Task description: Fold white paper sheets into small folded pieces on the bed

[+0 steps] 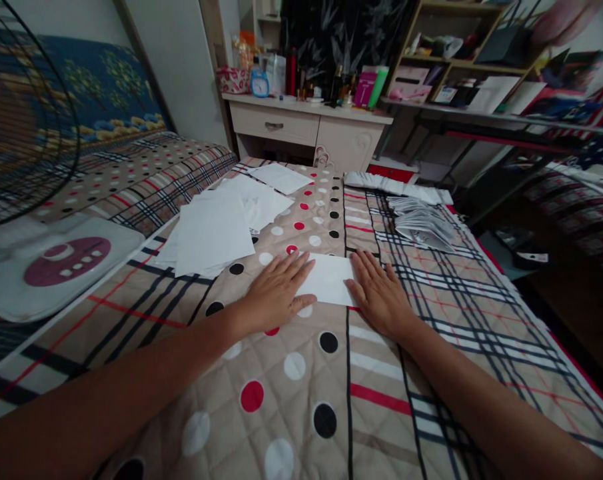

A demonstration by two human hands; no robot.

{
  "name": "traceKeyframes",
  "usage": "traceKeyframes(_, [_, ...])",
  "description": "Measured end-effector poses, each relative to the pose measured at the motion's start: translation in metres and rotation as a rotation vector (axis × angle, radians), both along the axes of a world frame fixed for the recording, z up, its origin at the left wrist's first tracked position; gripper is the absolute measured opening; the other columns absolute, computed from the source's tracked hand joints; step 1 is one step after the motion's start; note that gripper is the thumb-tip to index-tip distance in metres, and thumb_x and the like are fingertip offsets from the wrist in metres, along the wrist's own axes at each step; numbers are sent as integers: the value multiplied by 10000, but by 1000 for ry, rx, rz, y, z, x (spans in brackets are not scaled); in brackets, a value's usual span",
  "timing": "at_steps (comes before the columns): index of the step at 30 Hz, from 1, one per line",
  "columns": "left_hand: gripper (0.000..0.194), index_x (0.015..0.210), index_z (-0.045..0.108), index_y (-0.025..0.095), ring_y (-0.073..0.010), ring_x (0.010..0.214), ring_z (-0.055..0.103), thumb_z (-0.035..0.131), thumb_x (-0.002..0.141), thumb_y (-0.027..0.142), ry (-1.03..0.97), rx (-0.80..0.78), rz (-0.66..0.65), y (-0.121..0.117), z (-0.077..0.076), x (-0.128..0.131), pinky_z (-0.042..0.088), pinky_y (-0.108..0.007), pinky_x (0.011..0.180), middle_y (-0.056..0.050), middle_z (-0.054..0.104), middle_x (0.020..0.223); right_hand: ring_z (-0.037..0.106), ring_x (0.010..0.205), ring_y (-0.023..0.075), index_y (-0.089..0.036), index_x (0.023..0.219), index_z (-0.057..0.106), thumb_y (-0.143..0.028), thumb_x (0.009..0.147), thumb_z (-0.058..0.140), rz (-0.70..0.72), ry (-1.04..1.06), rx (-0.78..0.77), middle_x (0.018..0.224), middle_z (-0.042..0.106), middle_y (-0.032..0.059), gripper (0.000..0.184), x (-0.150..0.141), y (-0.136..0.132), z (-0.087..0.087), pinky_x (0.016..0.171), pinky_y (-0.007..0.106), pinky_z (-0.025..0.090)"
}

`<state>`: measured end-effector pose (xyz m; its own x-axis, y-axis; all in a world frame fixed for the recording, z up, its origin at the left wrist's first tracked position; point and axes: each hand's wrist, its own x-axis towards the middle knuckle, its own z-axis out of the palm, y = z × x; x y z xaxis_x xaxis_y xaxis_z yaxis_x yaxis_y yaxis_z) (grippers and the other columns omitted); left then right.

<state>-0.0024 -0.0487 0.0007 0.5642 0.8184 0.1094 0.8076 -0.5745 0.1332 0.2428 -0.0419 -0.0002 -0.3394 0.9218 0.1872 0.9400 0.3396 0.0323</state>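
A white sheet of paper (330, 280), small and apparently folded, lies flat on the quilted bedspread (291, 427). Over its left end rests my left hand (277, 288), fingers stretched out and thumb apart. My right hand (378, 290) lies flat on the right end, with its fingers extended too. Farther left, several loose white sheets (214, 237) overlap in a spread pile. To the right of my right hand sits a stack of folded papers (421, 222), with some dark marks on them. Behind that stack stretches a long row of folded white paper (398, 185).
A fan (26, 120) stands at the left edge, near a white plastic package (66, 267) with a purple oval. Beyond the bed is a white cabinet (276, 125) holding a blue clock (260, 83) and bottles. Shelves (451, 60) and a dark-framed table (486, 130) are at right.
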Motion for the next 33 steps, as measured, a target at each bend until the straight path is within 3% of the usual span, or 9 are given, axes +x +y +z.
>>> traceKeyframes(4, [535,1480,320,206,-234,1469,167,319,988,415,-44,2,-10,1,0,-4,151,-436,1190,-80,211,1587,383,1361,291,-60,1445,347,-415,963,365,59,157,20,1470,437,166,598,6,4,0,1099,489,325])
traceKeyframes(9, [437,1392,477,265,-236,1429,287,418,959,272,-139,-39,18,5,4,-2,231,-464,1172,-66,339,1542,592,1061,278,-84,1310,518,-413,822,618,70,314,29,1197,639,157,597,3,30,15,923,387,460])
traceKeyframes(12, [406,1342,531,258,-220,1401,345,449,944,248,-207,-44,28,5,6,-1,249,-464,1170,-59,399,1510,620,986,259,-175,1106,673,-388,727,717,51,235,-131,1097,683,103,437,-8,50,33,855,350,467])
traceKeyframes(17, [443,1363,495,194,-218,1373,388,493,927,273,-389,-35,61,6,5,-5,317,-429,1148,-102,429,1484,655,770,213,-197,906,715,-251,603,785,-4,250,-390,868,731,47,316,-12,68,54,652,278,459])
traceKeyframes(19, [524,1425,402,191,-224,1361,405,505,921,293,-541,-19,128,9,0,-8,359,-426,1124,-117,421,1483,619,599,165,-170,718,680,-233,645,738,-29,416,-538,675,691,26,113,-5,68,55,537,246,432])
traceKeyframes(22, [620,1472,292,199,-224,1241,535,524,905,298,-845,-37,266,18,-10,-9,449,-435,1045,-149,469,1429,534,430,106,-148,705,637,-256,688,712,-234,920,-660,545,617,-6,132,8,59,50,400,203,388])
traceKeyframes(24, [646,1473,271,171,-208,1136,608,531,896,300,-1031,-115,306,24,-13,-8,500,-413,980,-171,531,1354,494,386,76,-142,726,621,-206,654,745,-345,1221,-595,535,599,-26,158,10,50,45,358,177,388])
traceKeyframes(27, [650,1449,314,109,-203,1074,638,541,889,347,-1152,-249,308,25,-7,-3,514,-385,947,-173,619,1236,664,558,134,-155,892,618,-123,654,741,-435,1562,-640,769,708,27,270,-2,27,38,484,217,555])
traceKeyframes(33, [528,1297,559,135,-231,1046,648,590,847,409,-1067,-420,352,14,13,12,505,-346,905,-113,690,1164,730,766,187,-178,1061,615,-164,707,744,-366,1783,-820,1079,719,82,378,-50,-36,32,726,282,616])
